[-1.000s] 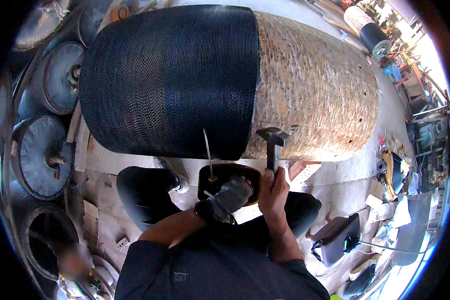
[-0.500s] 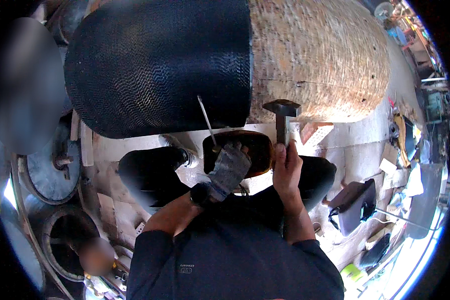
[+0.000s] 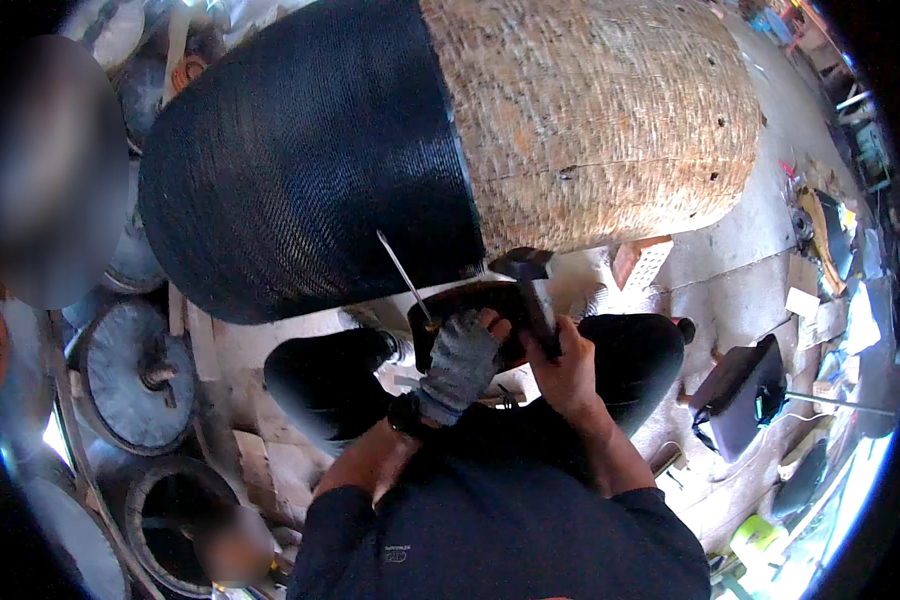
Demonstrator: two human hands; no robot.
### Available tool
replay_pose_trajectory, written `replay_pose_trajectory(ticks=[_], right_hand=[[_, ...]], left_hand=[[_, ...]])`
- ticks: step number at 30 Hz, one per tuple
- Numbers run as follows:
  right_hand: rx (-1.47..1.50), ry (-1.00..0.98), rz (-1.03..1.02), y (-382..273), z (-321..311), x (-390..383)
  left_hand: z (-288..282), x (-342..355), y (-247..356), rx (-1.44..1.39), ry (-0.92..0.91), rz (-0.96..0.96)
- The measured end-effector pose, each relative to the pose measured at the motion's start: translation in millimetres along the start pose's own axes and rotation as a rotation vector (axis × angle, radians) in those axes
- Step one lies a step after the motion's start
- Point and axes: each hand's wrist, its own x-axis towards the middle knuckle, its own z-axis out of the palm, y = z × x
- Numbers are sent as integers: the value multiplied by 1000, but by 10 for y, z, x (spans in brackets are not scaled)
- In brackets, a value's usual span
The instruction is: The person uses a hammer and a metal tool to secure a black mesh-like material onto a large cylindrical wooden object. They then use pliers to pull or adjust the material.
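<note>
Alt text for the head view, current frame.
A person's bare right hand grips a hammer while the gloved left hand is at a dark container, beside a thin metal-shafted tool. Beyond lies a large drum, black and ridged on the left, rough tan on the right.

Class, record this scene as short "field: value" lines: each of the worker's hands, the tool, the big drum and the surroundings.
Left hand: gloved, over a dark container, beside a thin metal rod; grip unclear
Right hand: bare, closed round the hammer's handle
Tool: hammer, head toward the drum
Drum: large, dark ribbed covering on the left, rough tan surface on the right
Left surroundings: grey disc-ended roller
Right surroundings: grey bag-like object
</note>
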Motion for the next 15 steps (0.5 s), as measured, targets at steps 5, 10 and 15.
replay_pose_trajectory(ticks=[5,10,15], right_hand=[[62,-27,-30,-45,100,29],[68,0,-29,-119,74,80],[54,19,-57,-107,41,66]], left_hand=[[25,-66,-46,-296,74,-128],[36,-10,-57,-330,199,-95],[-22,18,-32,-320,197,-190]])
